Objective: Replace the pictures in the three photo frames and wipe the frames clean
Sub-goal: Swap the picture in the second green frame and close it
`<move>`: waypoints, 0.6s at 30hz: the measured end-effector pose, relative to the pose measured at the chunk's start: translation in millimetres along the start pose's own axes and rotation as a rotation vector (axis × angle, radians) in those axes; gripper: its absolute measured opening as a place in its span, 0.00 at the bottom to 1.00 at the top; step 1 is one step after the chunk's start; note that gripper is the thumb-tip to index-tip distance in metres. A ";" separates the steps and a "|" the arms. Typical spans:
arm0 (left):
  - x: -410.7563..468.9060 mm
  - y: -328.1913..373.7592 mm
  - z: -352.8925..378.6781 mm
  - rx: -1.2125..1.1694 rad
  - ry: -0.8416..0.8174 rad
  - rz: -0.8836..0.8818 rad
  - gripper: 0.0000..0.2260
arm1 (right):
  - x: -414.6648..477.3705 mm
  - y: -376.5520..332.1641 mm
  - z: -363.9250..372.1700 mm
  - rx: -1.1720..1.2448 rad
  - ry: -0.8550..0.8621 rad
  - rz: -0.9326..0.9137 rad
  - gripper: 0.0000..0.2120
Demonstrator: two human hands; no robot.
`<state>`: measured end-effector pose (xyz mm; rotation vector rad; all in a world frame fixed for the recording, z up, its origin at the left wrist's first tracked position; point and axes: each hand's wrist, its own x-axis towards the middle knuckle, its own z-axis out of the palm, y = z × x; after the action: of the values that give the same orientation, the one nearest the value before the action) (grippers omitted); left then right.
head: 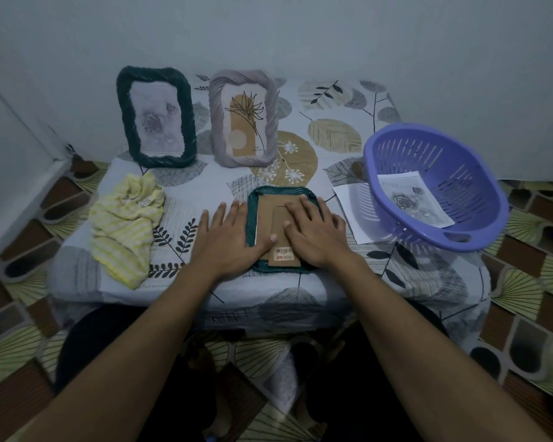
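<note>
One yellow cloth (125, 228) waits left for wiping; behind it stand the dark green frame (123, 106) and lilac frame (216, 122). Centre, we've got the teal frame (281, 190) face down to reach its cardboard back (268, 212): left hand (227, 237) flat, fingers spread, steadying the edge; right hand (316, 231) flat on it.
</note>
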<state>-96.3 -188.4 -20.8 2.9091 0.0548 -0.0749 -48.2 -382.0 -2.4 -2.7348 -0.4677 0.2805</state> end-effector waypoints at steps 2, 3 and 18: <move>1.4 1.5 1.2 0.017 0.002 0.001 0.48 | 2.0 1.2 -2.6 0.019 -0.030 0.012 0.24; 1.2 2.0 0.8 0.016 0.007 0.000 0.48 | 2.8 1.5 -4.3 0.027 -0.050 0.014 0.24; -2.0 3.6 -1.3 0.025 0.053 -0.005 0.49 | 5.9 -0.9 -9.2 0.064 0.251 0.156 0.26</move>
<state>-98.0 -191.7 -18.5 2.9354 0.0699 0.0007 -40.7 -381.9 5.6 -2.6981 -0.1750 -0.0110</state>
